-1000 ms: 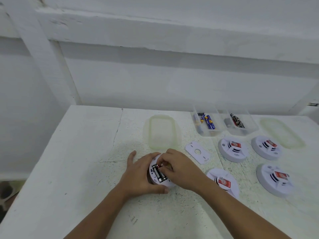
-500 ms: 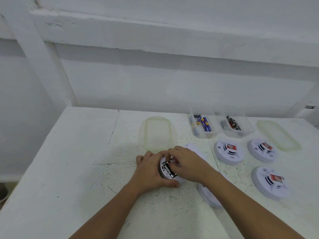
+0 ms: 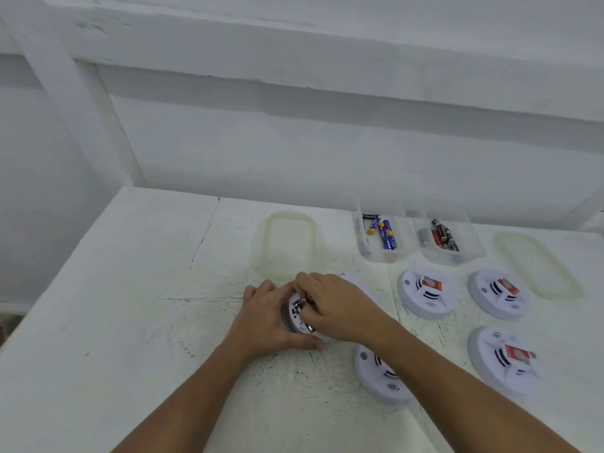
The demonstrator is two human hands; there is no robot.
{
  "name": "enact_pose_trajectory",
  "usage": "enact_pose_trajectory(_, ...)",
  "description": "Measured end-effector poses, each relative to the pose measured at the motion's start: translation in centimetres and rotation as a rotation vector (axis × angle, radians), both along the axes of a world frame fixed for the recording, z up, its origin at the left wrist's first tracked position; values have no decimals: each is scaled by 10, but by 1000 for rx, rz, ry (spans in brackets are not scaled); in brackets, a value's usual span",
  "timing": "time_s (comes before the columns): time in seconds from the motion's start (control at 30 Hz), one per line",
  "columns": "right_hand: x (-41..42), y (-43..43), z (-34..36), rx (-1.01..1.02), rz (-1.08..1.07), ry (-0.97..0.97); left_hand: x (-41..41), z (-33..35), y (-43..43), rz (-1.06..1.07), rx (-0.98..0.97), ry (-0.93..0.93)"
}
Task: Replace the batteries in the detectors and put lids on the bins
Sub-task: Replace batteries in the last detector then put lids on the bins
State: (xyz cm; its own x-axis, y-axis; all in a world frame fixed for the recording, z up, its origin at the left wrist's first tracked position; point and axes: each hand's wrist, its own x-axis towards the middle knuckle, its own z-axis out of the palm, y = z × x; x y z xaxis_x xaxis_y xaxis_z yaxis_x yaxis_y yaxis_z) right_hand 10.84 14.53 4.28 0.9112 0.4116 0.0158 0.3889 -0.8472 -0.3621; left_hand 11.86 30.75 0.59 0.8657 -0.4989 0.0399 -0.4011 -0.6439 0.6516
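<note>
Now left hand [image 3: 264,322] grips the open detector [image 3: 295,319]; right hand [image 3: 340,305] has dug into its battery bay [image 3: 299,305], grasp unclear; removal proceeding.

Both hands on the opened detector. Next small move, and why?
Probably lift the battery out with the right hand: its fingertips seem to pinch it in the exposed bay, while the left hand grips the upturned detector steady.

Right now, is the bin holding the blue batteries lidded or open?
Open. The bin has no lid on it; its blue batteries show uncovered, and a translucent lid lies flat on the table beside it.
</note>
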Motion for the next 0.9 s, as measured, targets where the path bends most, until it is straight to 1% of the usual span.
enact_pose_trajectory(0.13,-6,-7,-1,167,-41,7,0,0,0,4,4,17)
enact_pose_trajectory(0.23,-9,-11,0,369,-171,109,-3,6,-2,19,4,25)
enact_pose_trajectory(0.3,-6,-17,4,557,-296,229,-5,10,-2,34,12,49)
enact_pose_trajectory(0.4,2,-35,15,944,-450,455,-5,9,-1,38,33,54)
enact_pose_trajectory(0.43,5,-45,21,1051,-482,501,-5,9,-2,42,37,48)
enact_pose_trajectory(0.5,13,-65,35,1161,-546,492,-6,9,-2,46,30,42)
enact_pose_trajectory(0.53,19,-79,42,1177,-579,438,-6,9,-3,43,26,31)
enact_pose_trajectory(0.57,26,-94,48,1157,-613,360,-7,10,-3,38,29,18)
enact_pose_trajectory(0.6,34,-110,52,1087,-650,265,-7,9,-3,34,35,7)
enact_pose_trajectory(0.7,57,-161,61,791,-770,27,-7,10,-5,36,36,-1)
enact_pose_trajectory(0.77,69,-188,63,666,-851,-21,-7,12,-6,40,39,9)
enact_pose_trajectory(0.9,87,-229,52,379,-948,35,-5,7,-6,40,75,13)
